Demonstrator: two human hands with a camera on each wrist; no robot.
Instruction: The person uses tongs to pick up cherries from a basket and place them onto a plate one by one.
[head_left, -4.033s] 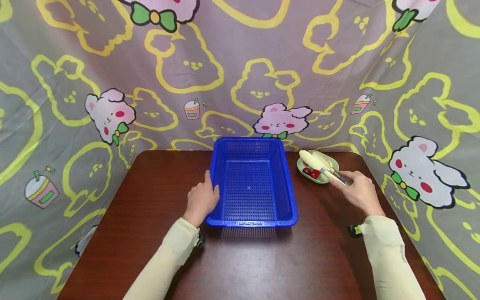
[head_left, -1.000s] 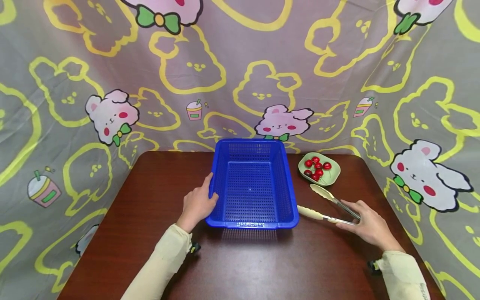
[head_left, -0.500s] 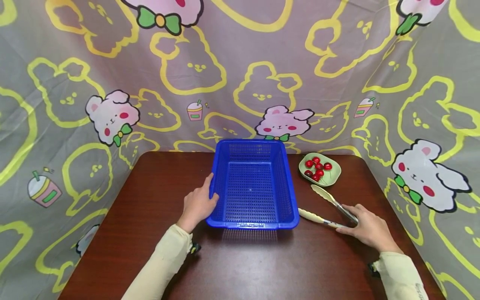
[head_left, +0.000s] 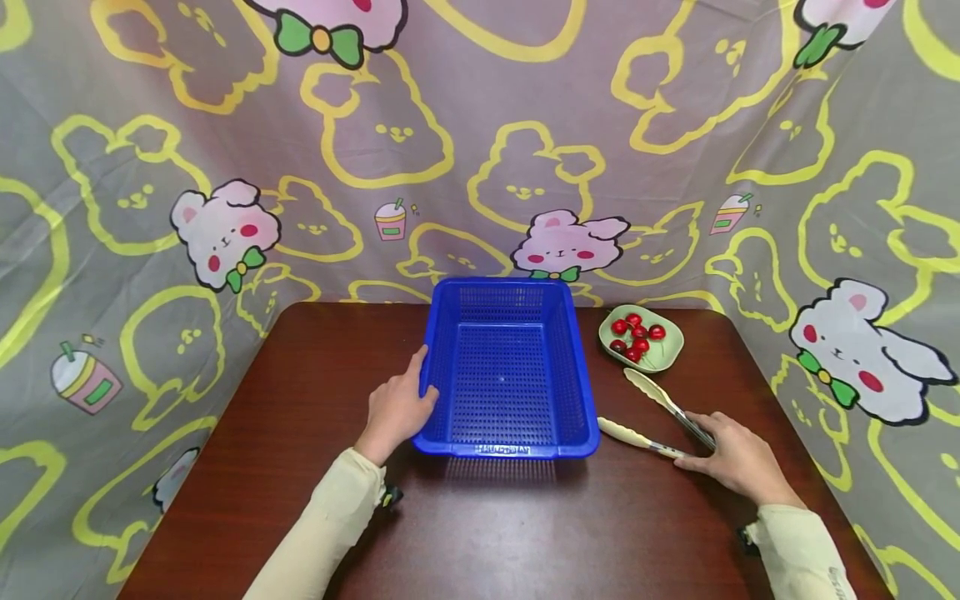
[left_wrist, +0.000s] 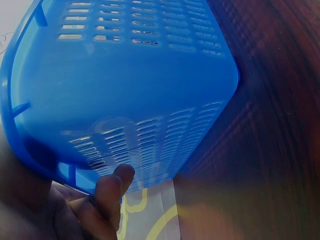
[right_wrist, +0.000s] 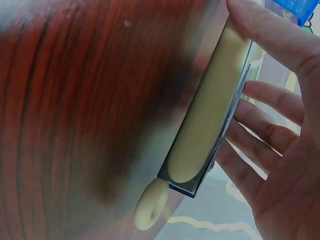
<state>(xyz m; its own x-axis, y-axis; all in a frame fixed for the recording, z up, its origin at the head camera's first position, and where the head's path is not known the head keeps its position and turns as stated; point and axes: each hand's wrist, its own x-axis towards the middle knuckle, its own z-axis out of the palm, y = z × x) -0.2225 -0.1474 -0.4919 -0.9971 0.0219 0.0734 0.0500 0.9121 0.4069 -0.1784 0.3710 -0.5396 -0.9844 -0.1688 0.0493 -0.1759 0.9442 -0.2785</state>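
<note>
My left hand (head_left: 397,411) grips the left side of a blue plastic basket (head_left: 498,451), thumb over the rim. In the left wrist view its fingers (left_wrist: 107,197) curl below the rim against the slotted outer wall. My right hand (head_left: 738,458) holds metal tongs (head_left: 651,388) with cream scalloped tips, thumb on one arm and fingers along the other. The tongs are spread wide with nothing between their tips, one tip close to the basket's right wall. A cream ring (right_wrist: 151,204) shows at their handle end in the right wrist view.
Behind the tongs, a pale green dish (head_left: 670,352) holds several red cherries (head_left: 639,332) with stems. The dark brown wooden table (head_left: 322,350) has a patterned cloth (head_left: 480,100) hanging behind it and at both sides.
Four seconds ago the tongs were over the dish, tips close together; they have since been drawn back toward me and spread. During the last second both hands stay almost still.
</note>
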